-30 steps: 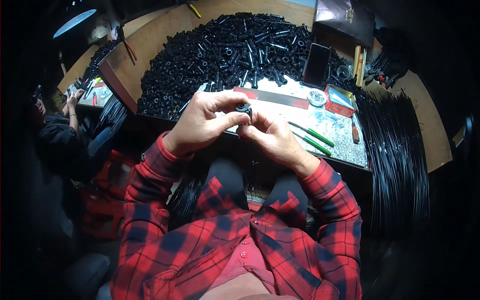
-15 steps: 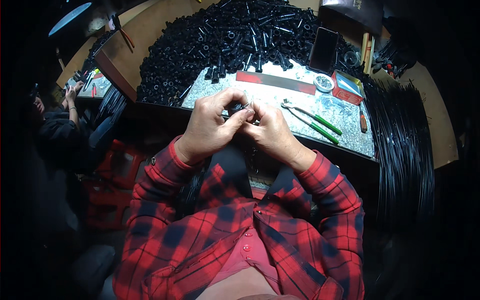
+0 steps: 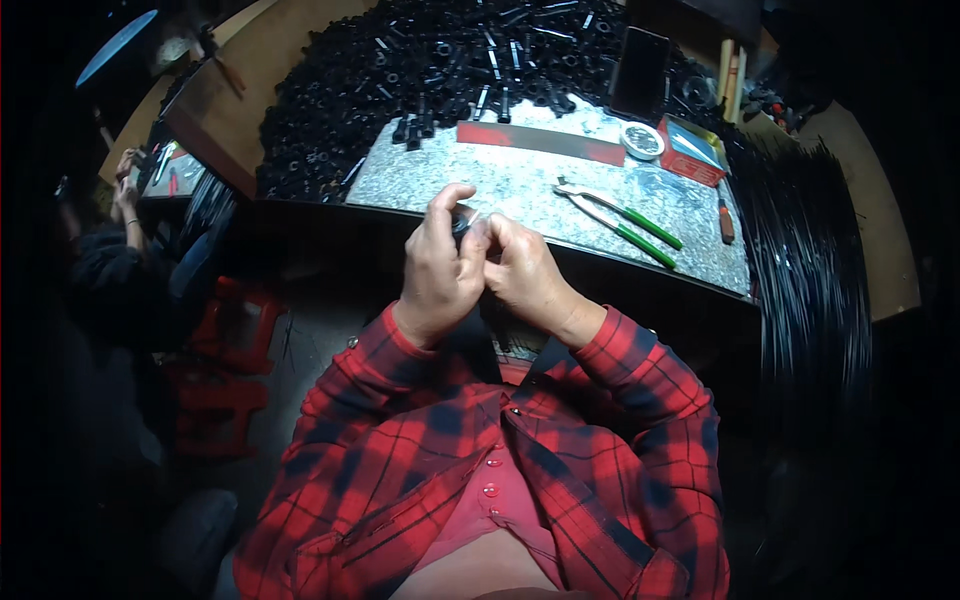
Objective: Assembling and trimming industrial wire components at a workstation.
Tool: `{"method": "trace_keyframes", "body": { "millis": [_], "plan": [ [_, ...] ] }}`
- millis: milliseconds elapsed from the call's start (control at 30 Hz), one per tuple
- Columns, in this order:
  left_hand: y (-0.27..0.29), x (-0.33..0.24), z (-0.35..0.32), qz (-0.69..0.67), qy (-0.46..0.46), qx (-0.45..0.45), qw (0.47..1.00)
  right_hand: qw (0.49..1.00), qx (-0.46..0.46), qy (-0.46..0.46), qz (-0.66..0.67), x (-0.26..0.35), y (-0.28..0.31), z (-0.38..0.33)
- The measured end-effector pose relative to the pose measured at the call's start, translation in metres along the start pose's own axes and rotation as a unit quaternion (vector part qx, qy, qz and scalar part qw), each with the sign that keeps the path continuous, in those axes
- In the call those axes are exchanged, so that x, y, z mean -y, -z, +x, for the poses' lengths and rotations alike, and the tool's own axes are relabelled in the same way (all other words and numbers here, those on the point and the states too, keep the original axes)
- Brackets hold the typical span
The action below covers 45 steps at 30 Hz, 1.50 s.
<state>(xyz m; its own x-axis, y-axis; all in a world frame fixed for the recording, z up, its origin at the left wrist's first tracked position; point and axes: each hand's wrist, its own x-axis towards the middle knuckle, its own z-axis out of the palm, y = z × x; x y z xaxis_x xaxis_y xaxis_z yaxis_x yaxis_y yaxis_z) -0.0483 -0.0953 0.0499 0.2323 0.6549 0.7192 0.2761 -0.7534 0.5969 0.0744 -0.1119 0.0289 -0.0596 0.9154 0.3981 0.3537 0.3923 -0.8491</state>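
My left hand (image 3: 438, 268) is closed round a small black cylindrical part (image 3: 461, 221), its index finger curled over the top. Pressed against it is my right hand (image 3: 527, 268), thumb and fingers pinched together; whatever they hold is hidden. Both hands meet just off the near edge of the worktable (image 3: 395, 180). Beyond them lie pliers with green handles (image 3: 622, 225), jaws pointing left. A flat red and grey metal strip (image 3: 540, 143) rests farther back.
A large heap of black tubular parts (image 3: 400, 75) covers the far left. At the right are a round white dish (image 3: 642, 141), a red box (image 3: 692, 152), a screwdriver (image 3: 726, 222) and hanging black rods (image 3: 810, 260). A phone (image 3: 641, 72) leans at the back. A co-worker (image 3: 125, 240) sits left.
My left hand has turned more upright and its index finger has lifted. The right hand has shifted slightly left and down. The whole view has moved a little.
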Motion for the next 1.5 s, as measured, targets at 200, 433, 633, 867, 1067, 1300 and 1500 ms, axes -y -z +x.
{"method": "trace_keyframes", "body": {
  "millis": [200, 433, 633, 867, 1067, 1300, 1500],
  "plan": [
    [0.027, -0.009, -0.001, -0.089, 0.067, -0.059, 0.992, 0.978, -0.026, 0.137, -0.154, -0.001, 0.062, -0.014],
    [0.039, 0.03, -0.016, -0.221, 0.117, 0.025, 0.968, 0.838, -0.023, 0.026, -0.544, -0.052, 0.141, -0.029],
    [0.014, -0.001, -0.022, -0.365, 0.152, 0.088, 0.914, 0.818, 0.037, 0.036, -0.573, -0.074, 0.132, -0.027],
    [0.025, 0.016, -0.042, -0.433, 0.266, 0.134, 0.851, 0.924, -0.056, 0.041, -0.377, -0.055, 0.118, -0.024],
    [0.002, 0.026, -0.047, -0.266, 0.2, 0.132, 0.934, 0.957, 0.016, 0.018, -0.288, 0.019, 0.122, -0.035],
    [0.007, 0.025, -0.056, -0.314, 0.204, 0.131, 0.918, 0.756, -0.077, 0.258, -0.596, 0.023, 0.105, -0.034],
    [-0.01, 0.02, -0.058, -0.295, 0.203, 0.037, 0.933, 0.753, -0.03, 0.26, -0.604, 0.022, 0.092, -0.037]
  ]
}}
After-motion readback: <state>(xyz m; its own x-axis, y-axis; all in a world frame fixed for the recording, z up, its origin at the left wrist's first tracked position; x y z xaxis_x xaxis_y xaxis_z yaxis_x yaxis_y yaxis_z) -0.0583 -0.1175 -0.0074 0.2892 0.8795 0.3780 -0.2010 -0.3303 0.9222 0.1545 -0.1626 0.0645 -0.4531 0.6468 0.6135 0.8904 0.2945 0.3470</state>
